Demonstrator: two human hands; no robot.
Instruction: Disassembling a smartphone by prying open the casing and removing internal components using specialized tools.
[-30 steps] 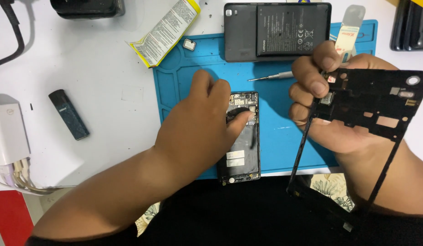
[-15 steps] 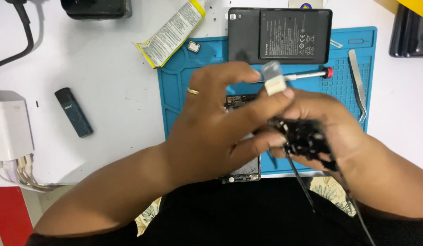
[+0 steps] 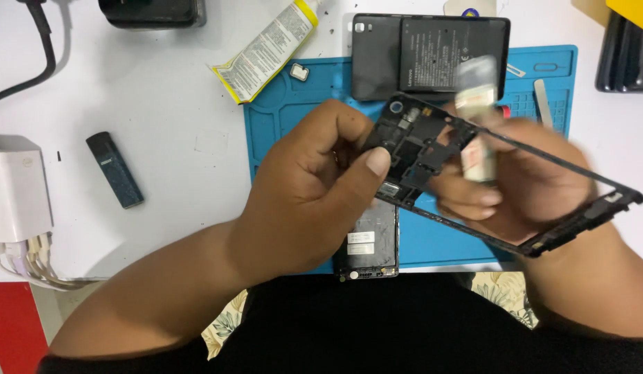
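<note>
My left hand (image 3: 311, 190) pinches the top end of a black plastic phone mid-frame (image 3: 411, 149), thumb pressed on its edge. The thin frame runs diagonally to the lower right, across my right hand (image 3: 536, 187). That hand is closed on a small whitish object (image 3: 477, 121), blurred by motion, held against the frame's upper part. Below both hands, the opened phone body (image 3: 366, 242) lies on the blue work mat (image 3: 280, 118), partly hidden by my left hand.
A dark back cover with a battery (image 3: 432, 55) lies at the mat's top edge, with metal tweezers (image 3: 543, 97) to its right. A yellow-white glue tube (image 3: 266, 48), a small black stick (image 3: 114, 170) and a white charger block (image 3: 17, 187) sit on the white table.
My left hand has lifted off the phone body and gripped the frame's top end. The frame has swung from upright at the right to diagonal. My right hand now holds the whitish object.
</note>
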